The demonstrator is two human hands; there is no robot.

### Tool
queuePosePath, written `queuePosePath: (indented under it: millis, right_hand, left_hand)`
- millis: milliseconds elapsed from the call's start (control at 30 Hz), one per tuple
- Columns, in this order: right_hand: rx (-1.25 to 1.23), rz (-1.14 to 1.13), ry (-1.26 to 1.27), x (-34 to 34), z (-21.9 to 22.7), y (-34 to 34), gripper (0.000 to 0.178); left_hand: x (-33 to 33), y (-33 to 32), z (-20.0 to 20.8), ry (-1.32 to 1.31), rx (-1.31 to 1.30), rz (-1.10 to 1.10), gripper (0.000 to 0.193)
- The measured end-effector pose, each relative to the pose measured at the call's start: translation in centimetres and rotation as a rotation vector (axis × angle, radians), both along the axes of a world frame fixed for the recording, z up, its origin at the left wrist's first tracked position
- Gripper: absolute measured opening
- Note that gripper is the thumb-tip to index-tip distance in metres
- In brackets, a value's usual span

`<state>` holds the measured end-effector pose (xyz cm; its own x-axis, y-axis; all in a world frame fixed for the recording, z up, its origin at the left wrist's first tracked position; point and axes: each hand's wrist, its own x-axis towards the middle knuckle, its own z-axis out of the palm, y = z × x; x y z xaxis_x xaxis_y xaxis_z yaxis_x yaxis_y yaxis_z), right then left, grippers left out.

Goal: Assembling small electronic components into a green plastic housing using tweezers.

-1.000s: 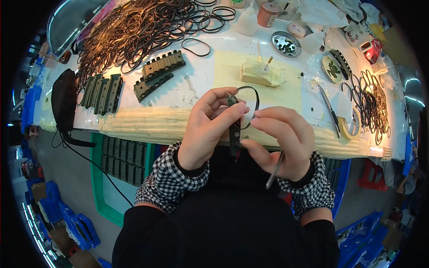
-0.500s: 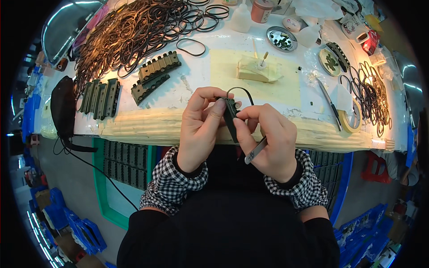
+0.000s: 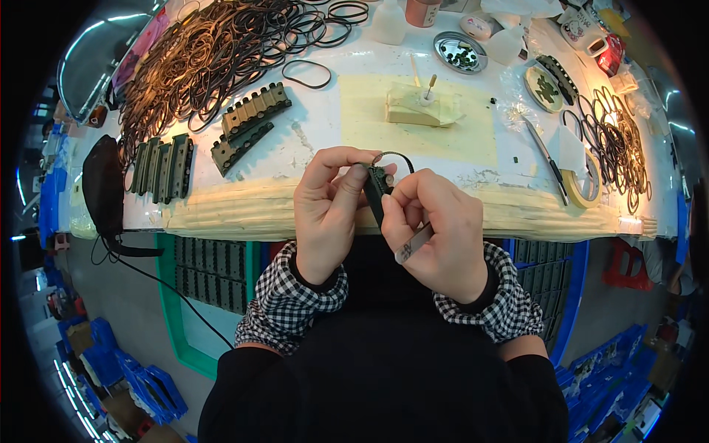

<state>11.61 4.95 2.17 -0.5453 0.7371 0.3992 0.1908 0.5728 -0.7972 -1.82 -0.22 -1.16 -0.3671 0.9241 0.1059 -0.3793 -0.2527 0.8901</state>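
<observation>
Above the table's front edge, my left hand [image 3: 323, 214] is closed on a narrow dark green part [image 3: 374, 198], its thumb and forefinger pinching the upper end. A thin black belt [image 3: 405, 158] arcs from the top of that part towards my right hand [image 3: 443, 236]. My right hand is closed too, its thumb and fingertips pressed against the part's right side. A flat metal tool [image 3: 413, 245] is tucked in the same hand, one end sticking out below the fingers. What lies under the right fingertips is hidden.
Ridged green parts [image 3: 161, 170] and a heap of black belts [image 3: 199, 66] lie left. A wrapped block [image 3: 421, 107] stands ahead. Right are a round dish [image 3: 461, 53], a knife-like tool [image 3: 546, 161] and a tape roll [image 3: 588, 188]. A green crate [image 3: 177, 325] stands below.
My right hand has shifted slightly left and turned, and the metal tool's end has swung with it. The left hand keeps its hold. The whole view has shifted a little.
</observation>
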Motion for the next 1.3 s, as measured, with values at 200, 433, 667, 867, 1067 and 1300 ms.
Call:
queuePosePath:
  millis: [200,433,667,867,1067,1300]
  right_hand:
    - [-0.002,0.001,0.025,-0.3,0.2,0.4,0.017]
    - [0.207,0.013,0.038,-0.4,-0.4,0.7,0.012]
    - [0.054,0.107,0.064,0.3,2.5,3.1,0.020]
    - [0.085,0.336,0.016,0.5,2.1,4.9,0.021]
    - [0.142,0.264,0.021,0.3,2.0,4.4,0.013]
    - [0.151,0.235,0.073,0.2,1.2,4.1,0.013]
  left_hand:
    - [-0.6,0.0,0.5,-0.083,-0.034,-0.122,0.018]
    - [-0.8,-0.2,1.6,-0.104,-0.110,-0.154,0.029]
    - [-1.9,-0.4,1.4,-0.296,-0.110,-0.458,0.023]
    - [-2.4,-0.5,1.7,-0.188,-0.141,-0.505,0.026]
    - [-2.7,-0.5,0.8,-0.193,-0.084,-0.547,0.031]
    - [-2.2,-0.5,1.7,-0.191,-0.123,-0.514,0.040]
